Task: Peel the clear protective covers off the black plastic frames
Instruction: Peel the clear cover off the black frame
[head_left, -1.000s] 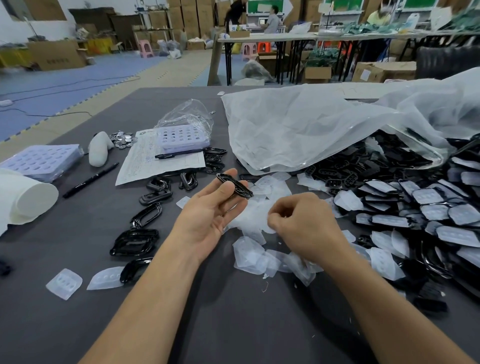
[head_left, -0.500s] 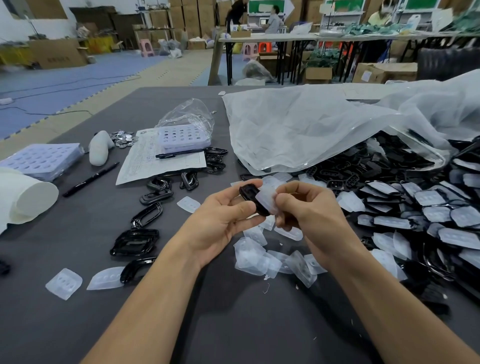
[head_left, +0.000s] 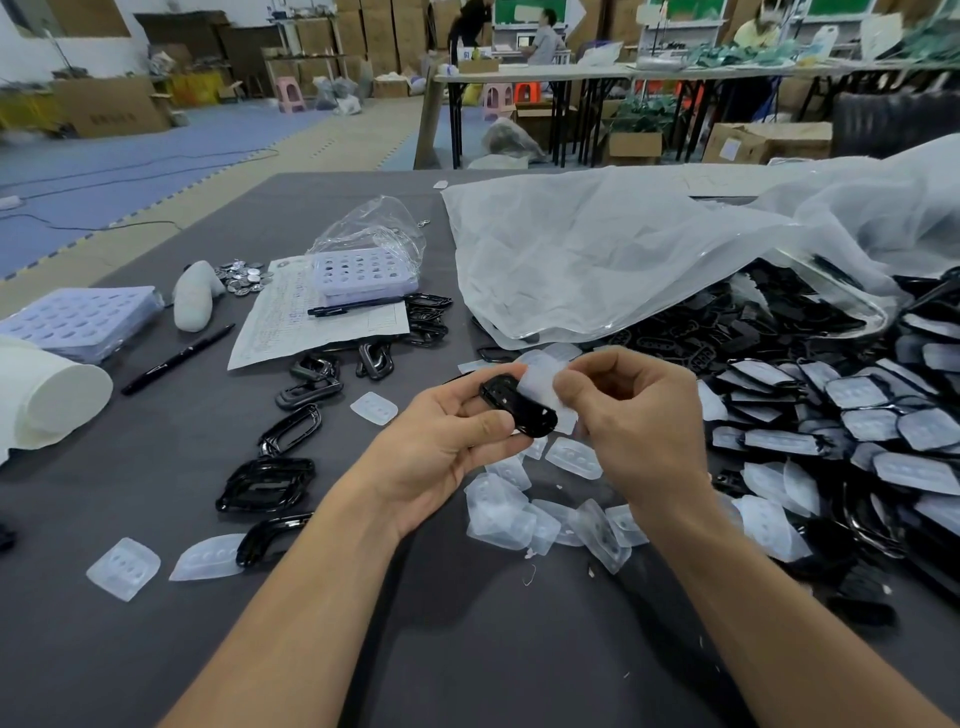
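Between your two hands, just above the table (head_left: 467, 649), you are holding one black frame (head_left: 511, 402). Your left hand (head_left: 441, 452) is gripping its left end between curled fingers and thumb, and the frame's long axis is running from that grip down and across toward your right hand (head_left: 644, 426). Your right hand is pinching the clear cover (head_left: 540, 387) between thumb and forefinger. The cover is standing partly lifted off the frame's far side, with its lower edge seemingly touching the frame's right end. As I judge it, the pull is going to need to run rightward, away from your left hand and along that axis, while the left hand is anchoring the frame.

Directly below both hands, peeled covers (head_left: 524, 514) are lying heaped on the dark grey surface. Out beyond your right hand, covered frames (head_left: 857, 415) are spilling from a big clear bag (head_left: 623, 260). Left of your left hand, bare frames (head_left: 265, 483) are lying scattered, with a paper sheet (head_left: 317, 317) and a pen (head_left: 176, 358) past them. Beyond the table, a workshop with folding tables and cartons is showing.
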